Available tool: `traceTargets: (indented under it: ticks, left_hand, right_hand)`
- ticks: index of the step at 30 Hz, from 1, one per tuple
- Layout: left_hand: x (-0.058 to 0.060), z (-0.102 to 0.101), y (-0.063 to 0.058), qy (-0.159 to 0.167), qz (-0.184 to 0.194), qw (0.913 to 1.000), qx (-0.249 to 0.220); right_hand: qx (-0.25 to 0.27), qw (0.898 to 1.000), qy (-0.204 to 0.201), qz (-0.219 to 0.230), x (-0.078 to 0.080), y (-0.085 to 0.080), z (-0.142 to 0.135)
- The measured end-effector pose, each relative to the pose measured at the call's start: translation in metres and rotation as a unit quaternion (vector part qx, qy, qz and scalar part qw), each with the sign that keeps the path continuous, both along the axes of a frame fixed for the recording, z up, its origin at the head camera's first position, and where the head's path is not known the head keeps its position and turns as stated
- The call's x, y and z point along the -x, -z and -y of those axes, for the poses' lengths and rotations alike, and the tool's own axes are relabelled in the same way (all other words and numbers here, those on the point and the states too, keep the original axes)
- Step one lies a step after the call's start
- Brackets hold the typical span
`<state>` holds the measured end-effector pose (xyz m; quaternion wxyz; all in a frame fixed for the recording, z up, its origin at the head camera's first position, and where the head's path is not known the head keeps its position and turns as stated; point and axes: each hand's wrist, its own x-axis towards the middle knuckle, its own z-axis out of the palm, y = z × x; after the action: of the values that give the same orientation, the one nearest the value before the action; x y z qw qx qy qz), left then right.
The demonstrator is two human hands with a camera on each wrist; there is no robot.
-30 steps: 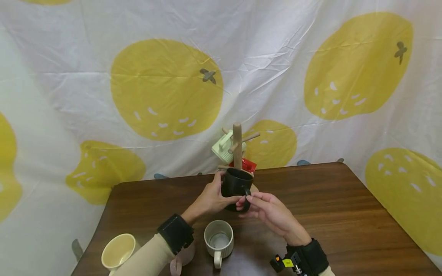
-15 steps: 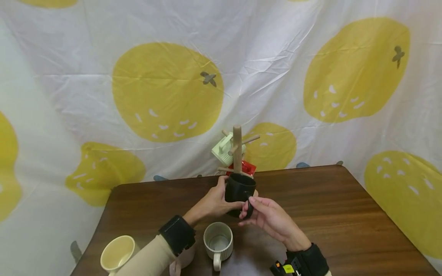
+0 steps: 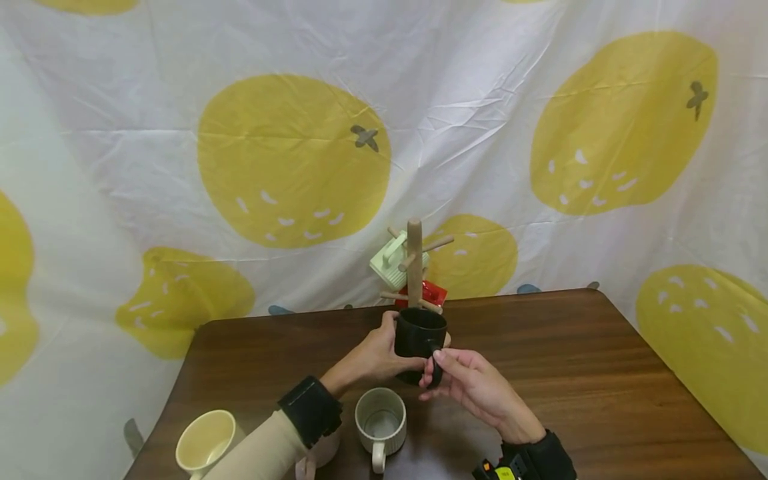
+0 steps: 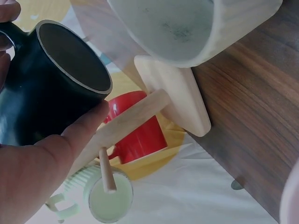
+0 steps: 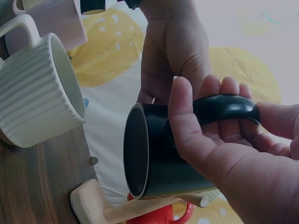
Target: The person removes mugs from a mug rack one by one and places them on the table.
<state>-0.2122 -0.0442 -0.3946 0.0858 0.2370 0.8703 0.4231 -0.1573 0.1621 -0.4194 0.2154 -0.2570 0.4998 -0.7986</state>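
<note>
A black mug point(image 3: 413, 341) is held upright in the head view, in front of a wooden mug tree point(image 3: 415, 263). My left hand point(image 3: 378, 350) grips its body from the left, with the thumb across the near side. At the right, my right hand point(image 3: 480, 387) pinches the mug's handle point(image 5: 224, 108) between thumb and fingers. On the tree hang a light green mug point(image 3: 389, 261), tilted on an upper peg, and a red mug point(image 4: 140, 135) lower down, partly hidden by the post in the left wrist view.
Nearer on the brown table point(image 3: 540, 360) stands a white ribbed mug point(image 3: 384, 433), handle toward me. A pink mug point(image 3: 327, 448) is partly behind the left sleeve. The yellow mug point(image 3: 198, 437) stands at the left edge. A lemon-print cloth point(image 3: 456, 80) hangs behind.
Both hands and the black mug have moved slightly nearer and to the right, so the lower pegs of the tree show more. The grip of each hand looks the same.
</note>
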Motion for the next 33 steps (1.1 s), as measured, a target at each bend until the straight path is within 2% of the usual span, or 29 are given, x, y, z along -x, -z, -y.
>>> traceTargets:
  ticks: [9,16,26,30,33]
  left_hand:
    - [0.0,-0.003,0.004,-0.001,0.004,1.0,0.001]
    - [0.0,-0.003,0.003,0.007,-0.009,0.9995,0.029]
    - [0.002,0.008,0.003,0.034,0.014,0.9975,0.061]
    - [0.002,0.012,0.004,0.046,0.004,0.997,0.062]
    - [0.001,0.013,0.003,0.042,-0.012,0.9964,0.072]
  right_hand:
    - [-0.013,1.0,0.009,-0.011,-0.004,0.002,-0.002]
    - [-0.029,0.999,0.02,-0.003,-0.004,0.005,-0.005]
    - [-0.048,0.998,0.041,0.014,-0.009,0.011,-0.011]
    - [-0.048,0.997,0.047,0.022,-0.011,0.014,-0.013]
    - [-0.05,0.997,0.051,0.027,-0.013,0.017,-0.015]
